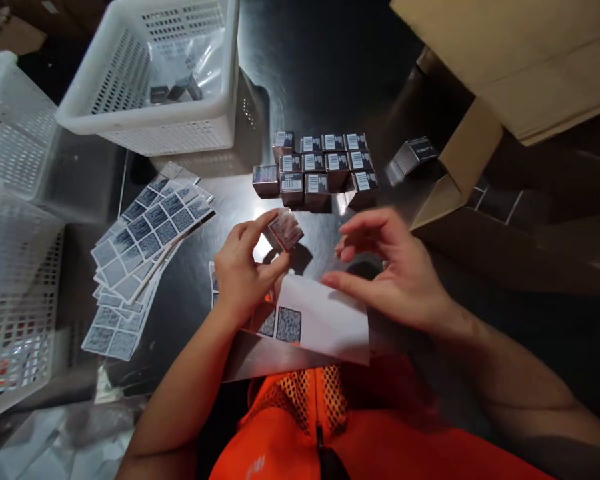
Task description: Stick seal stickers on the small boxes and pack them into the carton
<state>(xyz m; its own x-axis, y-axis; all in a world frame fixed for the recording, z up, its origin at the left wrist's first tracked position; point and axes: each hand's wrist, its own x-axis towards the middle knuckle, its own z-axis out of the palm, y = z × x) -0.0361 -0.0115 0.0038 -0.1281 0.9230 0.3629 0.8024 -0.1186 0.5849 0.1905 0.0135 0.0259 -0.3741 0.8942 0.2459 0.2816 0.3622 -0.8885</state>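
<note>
My left hand (243, 270) pinches a small box (287, 230) between thumb and fingers, one printed face turned up. Beneath both hands lies a mostly white sticker sheet (333, 310) with a few dark, patterned square labels left of its middle. My right hand (397, 277) holds nothing; its fingers are apart and half curled, the thumb over the sheet's upper edge. Whether that thumb touches the sheet I cannot tell. Just beyond my hands, several small dark boxes (316, 183) stand in rows, barcode labels facing up.
Fanned label sheets (155, 230) lie at left on the shiny metal table (180, 293). Behind them stands a white basket (145, 123) with a clear bag and small boxes inside. More baskets (17, 287) line the left edge. A lone box (415, 157) sits near an open carton (473, 147) at right.
</note>
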